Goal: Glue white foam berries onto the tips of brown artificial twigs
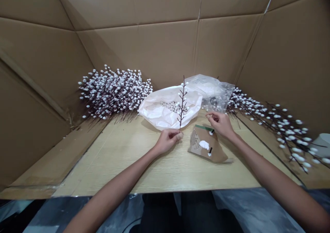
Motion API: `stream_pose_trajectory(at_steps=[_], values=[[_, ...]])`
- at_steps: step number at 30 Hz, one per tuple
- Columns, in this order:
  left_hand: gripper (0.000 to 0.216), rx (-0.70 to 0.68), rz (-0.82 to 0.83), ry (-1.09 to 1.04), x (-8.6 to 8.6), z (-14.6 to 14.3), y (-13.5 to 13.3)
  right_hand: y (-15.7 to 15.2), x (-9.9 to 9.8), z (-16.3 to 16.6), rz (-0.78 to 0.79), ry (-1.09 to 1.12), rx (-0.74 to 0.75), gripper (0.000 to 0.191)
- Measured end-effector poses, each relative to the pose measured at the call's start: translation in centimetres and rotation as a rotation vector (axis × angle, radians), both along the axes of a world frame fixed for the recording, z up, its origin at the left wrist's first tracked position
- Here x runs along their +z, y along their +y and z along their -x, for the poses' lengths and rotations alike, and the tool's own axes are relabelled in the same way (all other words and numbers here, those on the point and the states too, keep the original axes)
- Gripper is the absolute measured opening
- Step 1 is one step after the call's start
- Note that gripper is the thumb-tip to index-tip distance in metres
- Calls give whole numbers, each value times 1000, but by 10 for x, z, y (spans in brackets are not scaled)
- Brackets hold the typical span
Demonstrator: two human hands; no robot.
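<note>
My left hand [168,140] is closed around the lower stem of an artificial berry twig [182,104]. The dark brown twig stands upright, with a few white berries on its side shoots and other shoots bare. My right hand [220,123] is closed in a pinch to the right of the twig, apart from it; whatever its fingertips hold is too small to make out. Below that hand lies a folded cardboard piece [216,147] bearing a white glue-like blob [204,144] and two small black things with white ends. Behind the twig, a white plastic bag [154,112] lies spread, with loose white berries [171,106] inside.
A large heap of white-berried twigs [116,92] lies at the back left. More berried twigs [278,123] lie along the right side, near a pale cup-like object [322,145]. A clear plastic bag [213,88] sits behind. Tall cardboard walls [165,51] enclose the table [116,171].
</note>
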State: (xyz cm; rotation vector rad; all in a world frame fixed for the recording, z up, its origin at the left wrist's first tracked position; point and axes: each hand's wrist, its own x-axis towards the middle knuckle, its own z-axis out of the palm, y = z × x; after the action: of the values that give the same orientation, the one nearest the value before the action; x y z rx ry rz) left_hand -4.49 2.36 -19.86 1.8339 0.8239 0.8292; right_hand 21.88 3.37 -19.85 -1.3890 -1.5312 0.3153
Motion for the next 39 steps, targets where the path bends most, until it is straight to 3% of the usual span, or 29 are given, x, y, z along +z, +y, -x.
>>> stream_pose_trajectory(at_steps=[5,9,13,16,20,26,39], values=[[35,13,-24,17,4,-1,-1,-5,12,-5,-15,115,-67,31],[37,-1,-70,31,8,-2,-1,-43,30,5,-123,244,-102,34],[35,-4,-62,28,9,-3,-1,-95,37,24,0,23,6,19],[34,0,-53,20,8,-3,-2,-116,36,30,98,-122,41,22],[32,2,-19,-2,6,-4,-4,-120,31,30,221,-229,129,27],[30,-28,0,12,5,-7,-10,-121,26,31,307,-209,207,15],[31,-46,-36,18,9,-8,-15,-125,19,26,297,260,138,15]])
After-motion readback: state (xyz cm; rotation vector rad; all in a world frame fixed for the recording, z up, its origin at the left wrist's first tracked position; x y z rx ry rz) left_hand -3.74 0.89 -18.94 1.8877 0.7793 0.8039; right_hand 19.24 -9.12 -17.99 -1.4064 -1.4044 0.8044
